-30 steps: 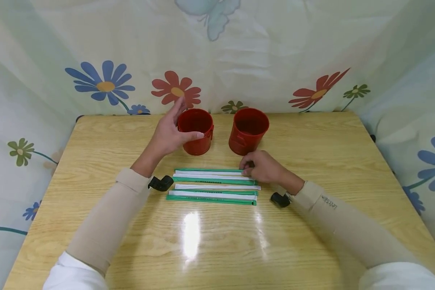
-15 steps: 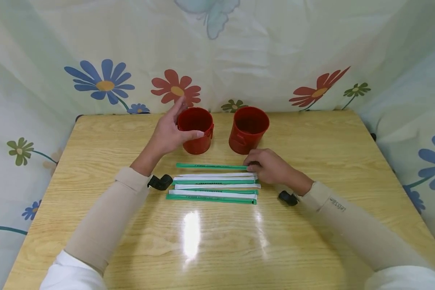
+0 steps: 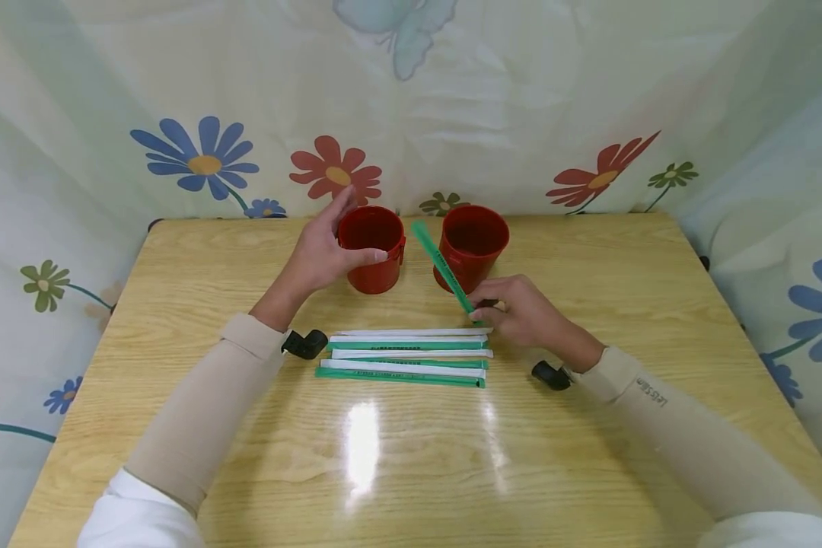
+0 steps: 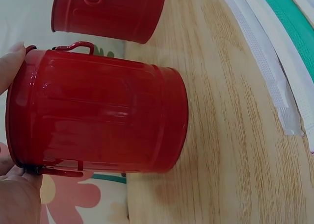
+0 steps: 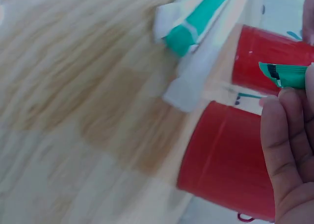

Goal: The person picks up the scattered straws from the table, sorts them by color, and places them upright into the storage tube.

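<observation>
My left hand holds the left red bucket at its rim, thumb across the front and fingers round the far side. In the left wrist view that bucket fills the middle, with a small wire handle on each side. My right hand pinches one end of a green wrapped straw. The straw slants up and away to the left, overlapping the edge of the right red bucket in the head view. Only its printed end shows in the right wrist view.
Several white and green wrapped straws lie side by side on the wooden table, in front of the buckets. A flowered curtain hangs behind the table and along both sides.
My right hand has drawn the farthest green straw away from the row, lifted it and swung its free end up towards the buckets. The left hand stays at its bucket.
</observation>
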Motion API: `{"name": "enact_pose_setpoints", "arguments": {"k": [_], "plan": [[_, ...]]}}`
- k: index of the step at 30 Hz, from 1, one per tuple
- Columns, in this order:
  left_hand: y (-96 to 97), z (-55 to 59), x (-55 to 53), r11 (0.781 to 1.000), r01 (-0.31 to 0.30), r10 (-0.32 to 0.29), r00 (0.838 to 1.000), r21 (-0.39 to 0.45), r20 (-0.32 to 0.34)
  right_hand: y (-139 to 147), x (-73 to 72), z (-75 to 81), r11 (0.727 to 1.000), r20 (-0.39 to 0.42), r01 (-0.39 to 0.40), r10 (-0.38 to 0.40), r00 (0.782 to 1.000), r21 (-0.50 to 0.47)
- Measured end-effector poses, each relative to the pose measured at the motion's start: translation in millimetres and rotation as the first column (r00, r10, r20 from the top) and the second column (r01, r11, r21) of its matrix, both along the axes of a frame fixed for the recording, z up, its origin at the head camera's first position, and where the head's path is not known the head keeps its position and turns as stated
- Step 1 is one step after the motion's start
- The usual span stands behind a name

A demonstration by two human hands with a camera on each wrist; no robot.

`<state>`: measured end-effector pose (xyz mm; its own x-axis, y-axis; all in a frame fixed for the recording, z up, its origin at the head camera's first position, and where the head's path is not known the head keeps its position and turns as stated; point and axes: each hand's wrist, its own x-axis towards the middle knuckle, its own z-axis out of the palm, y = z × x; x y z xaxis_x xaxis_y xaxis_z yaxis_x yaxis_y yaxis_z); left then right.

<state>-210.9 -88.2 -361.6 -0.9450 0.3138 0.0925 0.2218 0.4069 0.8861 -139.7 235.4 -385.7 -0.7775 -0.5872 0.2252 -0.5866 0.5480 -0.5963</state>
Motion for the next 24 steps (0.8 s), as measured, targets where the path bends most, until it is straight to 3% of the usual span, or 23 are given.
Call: {"name": "enact_pose_setpoints", "arguments": {"k": [14, 24], "plan": [[1.6, 1.7, -0.9, 1.0, 0.0, 0.0, 1.0, -0.006, -0.024, -25, 4.9, 25.6, 0.983, -0.027, 0.039, -0.045, 0.999, -0.18], [2.2, -1.5, -1.4, 1.0, 0.0, 0.0, 1.0, 0.014, -0.018, -50, -11.6, 48.5, 0.962, -0.029, 0.025, -0.034, 0.999, -0.272]]}}
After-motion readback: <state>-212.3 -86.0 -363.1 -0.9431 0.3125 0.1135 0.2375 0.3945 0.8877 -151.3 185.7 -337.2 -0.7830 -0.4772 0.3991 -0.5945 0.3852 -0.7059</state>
